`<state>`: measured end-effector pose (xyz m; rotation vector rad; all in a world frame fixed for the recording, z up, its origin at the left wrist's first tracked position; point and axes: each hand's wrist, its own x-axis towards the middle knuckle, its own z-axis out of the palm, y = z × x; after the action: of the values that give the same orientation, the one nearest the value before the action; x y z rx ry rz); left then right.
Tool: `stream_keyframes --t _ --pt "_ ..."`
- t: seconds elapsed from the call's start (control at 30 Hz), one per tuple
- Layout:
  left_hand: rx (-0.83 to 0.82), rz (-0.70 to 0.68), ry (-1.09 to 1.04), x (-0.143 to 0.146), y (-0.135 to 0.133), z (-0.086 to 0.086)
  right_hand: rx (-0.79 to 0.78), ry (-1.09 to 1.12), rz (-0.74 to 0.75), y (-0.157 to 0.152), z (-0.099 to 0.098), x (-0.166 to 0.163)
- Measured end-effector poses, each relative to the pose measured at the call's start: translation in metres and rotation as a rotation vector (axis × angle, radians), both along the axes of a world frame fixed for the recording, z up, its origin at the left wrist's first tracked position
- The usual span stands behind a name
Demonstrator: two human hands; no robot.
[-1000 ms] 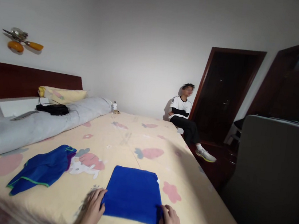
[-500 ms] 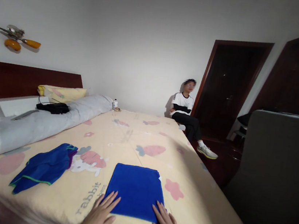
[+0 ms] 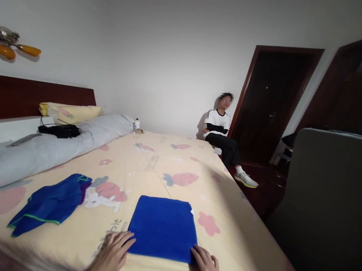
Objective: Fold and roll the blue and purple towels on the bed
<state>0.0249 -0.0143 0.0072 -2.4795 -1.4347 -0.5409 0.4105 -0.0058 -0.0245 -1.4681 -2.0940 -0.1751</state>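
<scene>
A blue cloth point(image 3: 164, 226), folded into a flat square with a small white tag at its right edge, lies on the bed in front of me. At its near left corner, my left hand point(image 3: 114, 247) has its fingers curled and closed on the edge. My right hand point(image 3: 206, 263) is closed in the same way at the near right corner, its thumb mostly hidden. To the left lies a crumpled blue cloth point(image 3: 50, 202) with green edging and a purple part, apart from both hands.
Patterned sheet point(image 3: 148, 180) covers the bed. A rolled grey quilt point(image 3: 45, 153) runs along the headboard side, with a black item point(image 3: 60, 130) on it. A person point(image 3: 218, 122) sits at the far bed edge. A dark grey panel point(image 3: 333, 195) stands at right.
My hands have slid from lying flat on the folded cloth outward to its near corners, and their fingers have curled in. The view has turned slightly right.
</scene>
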Motion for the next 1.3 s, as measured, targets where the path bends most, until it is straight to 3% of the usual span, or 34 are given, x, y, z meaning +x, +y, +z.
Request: stream_keyframes --t 0.23,0.37,0.57,0.7,0.8,0.9,1.0,1.1,1.3 --pt "-0.038 -0.031 -0.109 0.001 0.005 0.005 -0.117 0.110 0.029 -0.005 0.032 -0.006" --pt "-0.094 0.004 -0.296 -0.003 0.005 0.003 -0.192 0.239 0.016 -0.010 0.053 -0.011" --pt "-0.201 0.211 -0.637 -0.002 0.034 0.003 -0.241 0.373 -0.102 0.019 0.045 -0.014" --pt "-0.139 0.347 -0.512 0.007 0.051 0.008 -0.174 0.284 -0.197 0.041 0.030 -0.016" --pt "-0.034 0.443 -0.368 0.031 0.049 0.011 -0.061 0.234 -0.245 0.043 0.030 -0.033" --pt "-0.066 0.239 -0.238 0.070 0.039 0.014 -0.057 0.160 -0.021 0.034 0.036 -0.067" --pt "-0.261 0.010 -0.099 0.096 0.034 0.013 -0.216 0.045 0.240 0.026 0.040 -0.094" --pt "-0.374 -0.015 -0.038 0.086 0.035 0.011 -0.337 -0.005 0.269 0.023 0.039 -0.086" --pt "-0.450 0.088 -0.047 0.021 0.032 0.009 -0.446 -0.022 0.151 0.022 0.040 -0.027"
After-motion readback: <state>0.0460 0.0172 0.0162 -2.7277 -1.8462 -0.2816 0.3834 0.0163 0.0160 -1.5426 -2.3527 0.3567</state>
